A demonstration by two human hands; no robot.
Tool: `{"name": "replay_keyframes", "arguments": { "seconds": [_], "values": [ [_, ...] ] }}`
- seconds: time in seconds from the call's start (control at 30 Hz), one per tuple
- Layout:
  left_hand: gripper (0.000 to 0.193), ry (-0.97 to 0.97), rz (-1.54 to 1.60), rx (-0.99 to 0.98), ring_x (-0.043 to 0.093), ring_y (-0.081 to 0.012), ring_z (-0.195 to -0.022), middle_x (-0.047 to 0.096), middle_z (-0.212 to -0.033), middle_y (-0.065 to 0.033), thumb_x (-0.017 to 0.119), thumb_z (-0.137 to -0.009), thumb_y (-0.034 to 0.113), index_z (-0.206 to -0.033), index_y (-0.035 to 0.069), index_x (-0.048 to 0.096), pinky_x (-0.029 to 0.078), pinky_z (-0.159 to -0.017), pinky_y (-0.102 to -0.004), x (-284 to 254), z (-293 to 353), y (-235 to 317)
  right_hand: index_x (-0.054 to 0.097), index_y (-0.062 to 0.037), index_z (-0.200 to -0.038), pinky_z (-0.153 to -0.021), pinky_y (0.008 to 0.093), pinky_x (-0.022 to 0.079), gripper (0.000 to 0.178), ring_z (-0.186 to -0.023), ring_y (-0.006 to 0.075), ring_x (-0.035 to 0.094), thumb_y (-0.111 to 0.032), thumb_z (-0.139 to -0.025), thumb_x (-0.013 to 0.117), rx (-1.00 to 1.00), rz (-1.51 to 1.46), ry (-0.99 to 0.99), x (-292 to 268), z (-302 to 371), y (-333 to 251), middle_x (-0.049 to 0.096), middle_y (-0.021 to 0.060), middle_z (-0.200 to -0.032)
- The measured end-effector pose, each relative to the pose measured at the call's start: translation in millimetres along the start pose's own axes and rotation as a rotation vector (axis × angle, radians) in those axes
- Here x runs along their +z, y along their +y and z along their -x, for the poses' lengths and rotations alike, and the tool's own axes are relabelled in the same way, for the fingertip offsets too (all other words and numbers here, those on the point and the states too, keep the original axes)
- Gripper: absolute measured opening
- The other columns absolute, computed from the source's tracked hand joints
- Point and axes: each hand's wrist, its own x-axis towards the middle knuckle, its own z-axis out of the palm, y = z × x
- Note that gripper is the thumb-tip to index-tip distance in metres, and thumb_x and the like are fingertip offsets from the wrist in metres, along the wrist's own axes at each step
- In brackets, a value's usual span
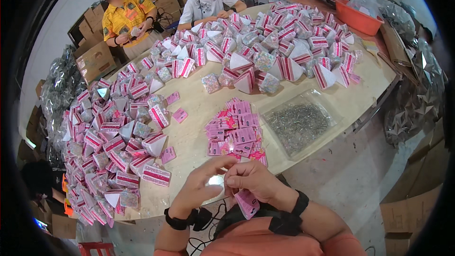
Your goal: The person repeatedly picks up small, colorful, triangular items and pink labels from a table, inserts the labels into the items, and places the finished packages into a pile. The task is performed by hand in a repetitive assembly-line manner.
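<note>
The right hand point(253, 180) is closed in a pinch, and from it the pink card point(248, 204) hangs down, a little tilted, in front of the person's body and just off the near edge of the tabletop point(187, 137). The left hand point(201, 185) has its thumb and fingers curved and apart, with the fingertips close to those of the right; whether it grips some small thing there, I cannot tell, because the fingers cover this place. For this fine work, as I judge it, the right hand should keep the card steady near its upper end, without bending it, while the left hand makes only small, gentle movements. It would be better to hold both hands a little more over the tabletop, so that a dropped small part does not reach the floor. The loose pink cards point(242, 135) and the small metal pieces point(297, 125) in their clear bag point(309, 96) lie near, so elbows should stay low and calm.
</note>
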Motion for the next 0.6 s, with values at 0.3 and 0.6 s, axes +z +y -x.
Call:
{"name": "replay_keyframes", "arguments": {
  "seconds": [0.3, 0.6],
  "values": [
    [0.023, 0.075, -0.431, 0.073, 0.061, -0.0251, -0.084, 0.061, -0.091, -0.0138, 0.064, -0.078, 0.012, -0.097, 0.000, 0.061, 0.048, -0.074, -0.0326, -3.3, 12.5, 6.3, 0.061, -0.0007, -0.082, -0.059, 0.0281, 0.053, 0.011, -0.064, 0.0161, 0.063, -0.011, -0.087, 0.062, 0.128, -0.057, 0.025, -7.0, 0.1, 8.9, 0.064, 0.0089, -0.074],
    [0.008, 0.289, -0.435, -0.064, 0.054, -0.0145, -0.062, 0.057, -0.070, -0.0077, 0.060, -0.084, 0.006, -0.080, -0.001, 0.057, 0.043, -0.057, -0.0274, 22.7, 8.4, 2.0, 0.049, -0.0027, -0.102, -0.067, 0.0247, 0.051, 0.021, -0.077, 0.0100, 0.058, -0.002, -0.084, 0.060, -0.035, 0.102, 0.106, 5.4, 3.1, 4.9, 0.054, 0.0020, -0.082]
  ]
}}
